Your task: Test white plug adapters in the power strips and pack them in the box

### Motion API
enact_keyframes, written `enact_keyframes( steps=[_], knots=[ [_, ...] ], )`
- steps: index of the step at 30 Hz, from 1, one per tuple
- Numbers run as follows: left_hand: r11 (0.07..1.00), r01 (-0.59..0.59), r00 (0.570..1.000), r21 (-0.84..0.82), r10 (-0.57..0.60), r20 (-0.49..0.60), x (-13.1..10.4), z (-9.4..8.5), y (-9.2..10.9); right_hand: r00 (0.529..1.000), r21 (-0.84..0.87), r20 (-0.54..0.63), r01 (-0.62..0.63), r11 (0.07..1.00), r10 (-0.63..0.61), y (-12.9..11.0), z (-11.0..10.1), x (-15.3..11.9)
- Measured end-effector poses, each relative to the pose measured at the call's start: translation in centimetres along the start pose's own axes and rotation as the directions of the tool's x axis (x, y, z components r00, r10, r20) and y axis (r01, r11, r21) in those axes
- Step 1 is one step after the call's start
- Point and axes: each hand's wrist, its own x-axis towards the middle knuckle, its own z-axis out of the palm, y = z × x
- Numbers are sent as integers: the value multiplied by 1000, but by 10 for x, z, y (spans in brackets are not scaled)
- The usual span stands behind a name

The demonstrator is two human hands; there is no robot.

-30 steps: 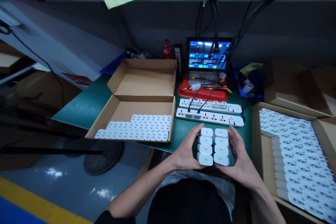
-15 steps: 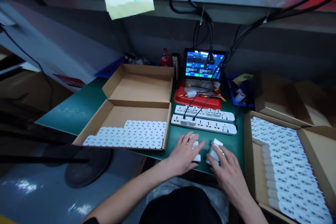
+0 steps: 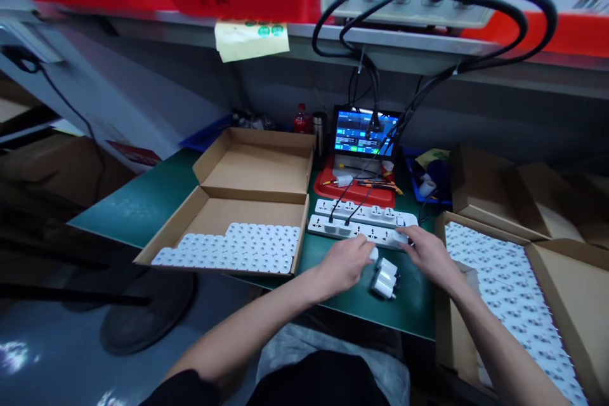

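Green tabletop [image 3: 410,312]: chargers [image 3: 383,281] lie sideways, prongs [image 3: 398,276] rightward; left grip [image 3: 346,264] holds charger [image 3: 374,254], right grip [image 3: 428,254] pinches another charger [image 3: 398,240].

The chargers [image 3: 384,280] in front of me look like smooth, glossy white plastic, and the nearer power strip [image 3: 323,227] is hard white plastic too. My green tabletop [image 3: 137,203] looks smooth with a soft sheen, while the open carton [image 3: 257,162] on my left is plain matt brown cardboard. Further off I see a red plastic tray [image 3: 327,191], a shiny metal-looking flask [image 3: 318,132] and thin yellowish paper [image 3: 252,44]. The floor [image 3: 52,330] is glossy; my sleeve [image 3: 185,389] is matt black cloth
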Motion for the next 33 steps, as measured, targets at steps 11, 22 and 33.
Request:
enact_keyframes(
  steps=[11,22,33],
  knots=[
    [976,49,985,212,-83,154,87,7,-20,983,-154,180,-14,988,42,-2,17,29],
    [991,50,994,120,-62,94,70,9,-17,989,-59,142,39,998,-30,6,19,34],
    [908,291,875,-301,-380,-299,7,-30,-104,996,281,-56,86,956,-73,-78,67,95]
  ],
)
